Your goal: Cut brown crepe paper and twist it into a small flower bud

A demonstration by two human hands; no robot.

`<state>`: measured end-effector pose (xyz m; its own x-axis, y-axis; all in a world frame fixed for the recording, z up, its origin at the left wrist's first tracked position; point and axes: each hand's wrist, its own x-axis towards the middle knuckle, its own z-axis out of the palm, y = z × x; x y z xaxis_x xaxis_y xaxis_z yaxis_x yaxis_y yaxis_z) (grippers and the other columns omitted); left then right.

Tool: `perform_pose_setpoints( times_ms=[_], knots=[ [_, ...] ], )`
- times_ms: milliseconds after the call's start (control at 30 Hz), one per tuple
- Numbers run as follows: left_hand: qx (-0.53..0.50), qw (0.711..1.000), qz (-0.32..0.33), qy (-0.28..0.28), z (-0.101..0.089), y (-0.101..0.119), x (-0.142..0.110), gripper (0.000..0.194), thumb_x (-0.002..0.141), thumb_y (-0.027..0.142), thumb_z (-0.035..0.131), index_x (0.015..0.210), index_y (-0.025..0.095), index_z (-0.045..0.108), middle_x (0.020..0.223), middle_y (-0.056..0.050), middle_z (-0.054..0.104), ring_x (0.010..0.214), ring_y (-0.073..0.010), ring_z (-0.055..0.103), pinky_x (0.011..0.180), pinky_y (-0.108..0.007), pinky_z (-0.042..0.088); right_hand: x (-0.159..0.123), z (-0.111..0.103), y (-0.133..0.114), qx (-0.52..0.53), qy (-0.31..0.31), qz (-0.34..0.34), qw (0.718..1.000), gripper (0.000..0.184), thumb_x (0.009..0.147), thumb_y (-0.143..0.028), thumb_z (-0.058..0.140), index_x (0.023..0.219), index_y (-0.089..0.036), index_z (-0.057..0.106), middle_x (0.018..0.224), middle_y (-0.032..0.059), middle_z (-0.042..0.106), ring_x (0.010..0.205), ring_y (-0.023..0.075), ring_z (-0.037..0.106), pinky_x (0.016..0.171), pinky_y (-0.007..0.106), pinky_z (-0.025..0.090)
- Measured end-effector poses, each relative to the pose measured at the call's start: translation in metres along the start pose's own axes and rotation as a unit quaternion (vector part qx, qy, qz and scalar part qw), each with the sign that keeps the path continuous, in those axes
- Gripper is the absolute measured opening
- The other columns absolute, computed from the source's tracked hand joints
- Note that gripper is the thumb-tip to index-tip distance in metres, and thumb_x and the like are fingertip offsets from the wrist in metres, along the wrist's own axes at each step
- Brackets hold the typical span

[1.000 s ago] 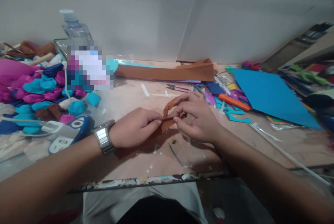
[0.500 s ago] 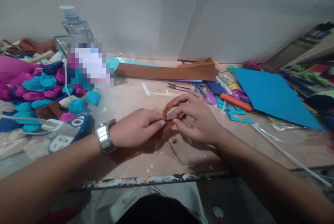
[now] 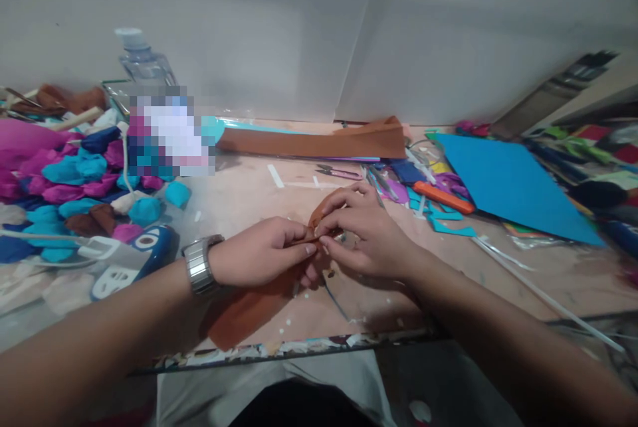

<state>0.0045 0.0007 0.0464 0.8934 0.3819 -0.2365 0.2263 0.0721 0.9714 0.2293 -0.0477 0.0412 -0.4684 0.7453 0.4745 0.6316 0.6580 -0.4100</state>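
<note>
Both hands meet over the middle of the table around a strip of brown crepe-like paper (image 3: pixel 252 313). My left hand (image 3: pixel 262 251), with a metal watch (image 3: pixel 199 264) on its wrist, pinches the gathered part of the strip between thumb and fingers. One end of the strip hangs out below that hand toward the table's front edge. My right hand (image 3: pixel 361 231) is closed on the same gathered part, fingertips touching it, while more brown paper curves up behind its fingers. The exact folds between the fingertips are partly hidden.
Pink, blue and brown paper puffs (image 3: pixel 74 174) heap at the left beside a blue-white device (image 3: pixel 132 264). Behind lie a brown paper strip (image 3: pixel 309 145), thread snips (image 3: pixel 341 172) and a clear bottle (image 3: pixel 144 62). An orange cutter (image 3: pixel 443 197) and blue sheet (image 3: pixel 513 188) lie right.
The brown strip's lower end now shows below my left hand, where it was mostly hidden before. My right hand has shifted slightly left and the fingers of both hands have moved on the gathered part.
</note>
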Motion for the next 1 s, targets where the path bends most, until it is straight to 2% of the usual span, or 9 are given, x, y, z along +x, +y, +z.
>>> perform_pose_setpoints(
  times_ms=[200, 267, 433, 1000],
  knots=[
    [-0.184, 0.982, -0.032, -0.012, -0.0008, -0.0051, 0.0033, 0.029, 0.098, 0.042, 0.066, 0.091, 0.014, 0.061, 0.078, -0.006, 0.074, 0.073, -0.0166, 0.073, 0.072, -0.03, 0.059, -0.0007, 0.0008, 0.0034, -0.013, 0.013, -0.036, 0.999, 0.005, 0.096, -0.023, 0.069, 0.094, -0.024, 0.073, 0.102, 0.0018, 0.078, 0.105, 0.0217, 0.067, 0.105, 0.049, 0.033],
    [-0.216, 0.975, -0.04, -0.018, -0.0022, -0.0049, 0.0032, 0.028, 0.096, 0.04, 0.07, 0.09, 0.014, 0.063, 0.078, -0.007, 0.075, 0.071, -0.0161, 0.073, 0.073, -0.03, 0.059, -0.0009, 0.0003, 0.0046, -0.017, 0.014, -0.046, 0.999, 0.006, 0.097, -0.024, 0.068, 0.096, -0.025, 0.074, 0.102, 0.0016, 0.078, 0.104, 0.0213, 0.067, 0.105, 0.049, 0.033],
    [-0.237, 0.971, -0.033, -0.005, -0.0018, -0.0041, 0.0027, 0.032, 0.101, 0.042, 0.064, 0.09, 0.012, 0.065, 0.077, -0.008, 0.076, 0.071, -0.0154, 0.074, 0.074, -0.03, 0.059, -0.0014, -0.0013, 0.0049, -0.029, 0.011, -0.053, 0.998, 0.008, 0.098, -0.026, 0.067, 0.099, -0.026, 0.075, 0.1, 0.001, 0.077, 0.105, 0.0215, 0.066, 0.106, 0.048, 0.032],
    [-0.219, 0.974, -0.038, 0.033, 0.0056, -0.0038, 0.0022, 0.039, 0.094, 0.05, 0.072, 0.087, 0.013, 0.06, 0.074, -0.006, 0.075, 0.067, -0.0146, 0.074, 0.066, -0.026, 0.058, -0.0031, -0.0019, 0.0016, -0.035, 0.032, -0.048, 0.998, 0.007, 0.096, -0.022, 0.069, 0.099, -0.027, 0.074, 0.1, 0.0013, 0.077, 0.111, 0.0228, 0.064, 0.107, 0.048, 0.031]
  ],
)
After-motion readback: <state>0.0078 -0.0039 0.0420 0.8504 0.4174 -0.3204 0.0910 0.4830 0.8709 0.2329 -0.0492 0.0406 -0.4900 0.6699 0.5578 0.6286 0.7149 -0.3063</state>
